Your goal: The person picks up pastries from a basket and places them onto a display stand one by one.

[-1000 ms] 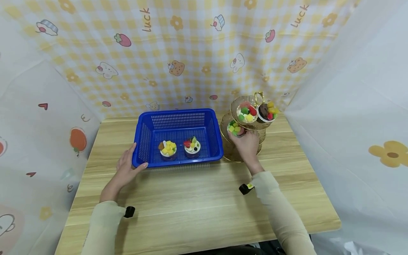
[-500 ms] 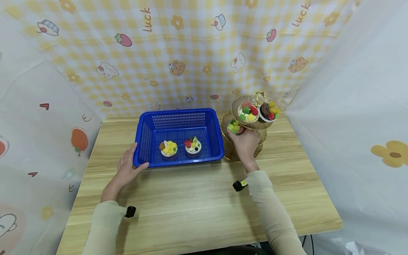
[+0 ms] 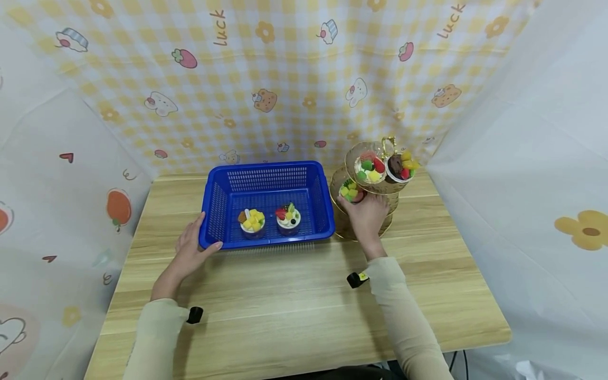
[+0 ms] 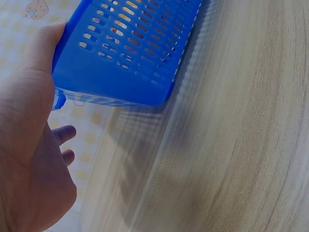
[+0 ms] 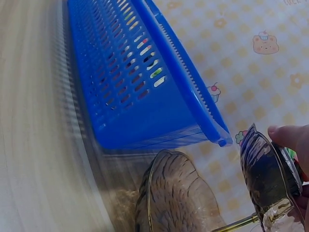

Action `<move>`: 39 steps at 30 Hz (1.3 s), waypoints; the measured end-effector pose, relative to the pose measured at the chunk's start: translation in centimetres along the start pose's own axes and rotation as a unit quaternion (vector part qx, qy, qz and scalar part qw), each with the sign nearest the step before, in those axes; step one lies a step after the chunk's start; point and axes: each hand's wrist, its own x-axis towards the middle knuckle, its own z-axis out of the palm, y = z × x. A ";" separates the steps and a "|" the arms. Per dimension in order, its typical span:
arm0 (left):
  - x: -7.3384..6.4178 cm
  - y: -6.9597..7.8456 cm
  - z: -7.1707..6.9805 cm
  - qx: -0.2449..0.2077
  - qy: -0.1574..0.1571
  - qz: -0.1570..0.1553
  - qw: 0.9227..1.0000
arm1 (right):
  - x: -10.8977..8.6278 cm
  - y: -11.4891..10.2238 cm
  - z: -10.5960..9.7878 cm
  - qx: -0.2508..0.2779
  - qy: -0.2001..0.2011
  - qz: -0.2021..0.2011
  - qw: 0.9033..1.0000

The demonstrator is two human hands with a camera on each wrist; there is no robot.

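My left hand (image 3: 189,250) holds the front left corner of a blue plastic basket (image 3: 306,203), thumb on the front rim and fingers along the left side. In the left wrist view the thumb presses at the rim, while two fingertips (image 4: 67,133) hang below it. Two dessert cups stand inside: one with yellow cubes (image 3: 253,220), one with cream and berries (image 3: 288,217). My right hand (image 3: 367,216) grips a dessert cup with green and yellow pieces (image 3: 350,191) on the middle tier of the stand, partly hidden by the fingers.
The gold-rimmed tiered stand (image 3: 336,208) is close beside the basket's right side. Its top tier bears a cream and fruit cup (image 3: 370,168) and a chocolate fruit cup (image 3: 399,168), overhanging the right hand's tier. A patterned cloth (image 3: 294,68) hangs behind the wooden table (image 3: 285,306).
The right forearm has swung slightly left while the hand stays at the same dessert cup. The left hand and basket have stayed in place.
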 end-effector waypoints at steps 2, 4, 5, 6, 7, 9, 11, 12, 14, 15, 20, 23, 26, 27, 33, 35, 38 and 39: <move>0.0 -0.1 0.0 0.001 0.001 -0.001 1.000 | -0.1 -0.1 -0.3 -0.004 0.000 -0.007 1.000; 0.0 -0.1 0.1 0.001 0.001 -0.001 1.000 | -0.3 0.0 -0.7 -0.003 0.000 -0.017 1.000; 0.0 -0.1 0.1 0.001 0.001 -0.001 1.000 | -0.4 0.0 -1.0 0.003 -0.002 -0.020 1.000; 0.0 -0.1 0.1 -0.001 0.000 0.000 1.000 | -0.5 0.1 -1.4 0.007 -0.004 -0.024 1.000; 0.0 -0.1 0.1 -0.002 -0.001 0.000 1.000 | -0.8 0.3 -1.8 0.014 -0.008 -0.028 0.999; 0.0 0.0 0.1 -0.005 -0.003 0.002 1.000 | -1.4 0.6 -2.7 0.032 -0.018 -0.029 0.999; 0.0 0.1 0.1 -0.006 -0.005 0.002 1.000 | -2.3 0.9 -3.6 0.049 -0.031 -0.028 0.998; 0.0 0.1 0.1 -0.005 -0.004 0.001 1.000 | -2.8 1.1 -4.0 0.049 -0.037 -0.030 0.998; 0.0 0.1 0.0 -0.001 -0.002 0.002 1.000 | -3.7 1.4 -4.7 0.054 -0.047 -0.034 0.997; 0.0 0.0 0.0 0.001 0.001 0.003 1.000 | -4.1 1.5 -5.0 0.055 -0.050 -0.038 0.997; 0.1 0.0 -0.1 0.004 0.006 0.004 1.000 | -5.1 1.3 -5.7 0.069 -0.058 -0.078 0.993; 0.1 -0.1 -0.1 0.003 0.003 0.001 1.000 | -5.1 0.7 -5.8 0.077 -0.084 -0.111 0.987; 0.1 -0.1 -0.1 0.003 0.002 0.000 1.000 | -4.8 -0.5 -5.7 0.080 -0.133 -0.137 0.978; 0.1 -0.2 0.0 0.002 0.003 0.001 1.000 | -4.6 -1.0 -5.7 0.079 -0.154 -0.146 0.974; 0.1 -0.2 0.0 0.001 0.002 0.001 1.000 | -3.1 -4.5 -5.0 0.065 -0.280 -0.213 0.934; 0.1 -0.2 0.0 0.000 0.003 0.003 1.000 | -2.6 -5.9 -4.5 0.054 -0.310 -0.243 0.918; 0.2 -0.3 0.0 -0.003 0.006 0.005 1.000 | -1.9 -7.8 -3.6 0.030 -0.347 -0.281 0.894; 0.2 -0.3 0.1 -0.004 0.007 0.006 1.000 | -1.7 -8.4 -3.2 0.026 -0.358 -0.291 0.887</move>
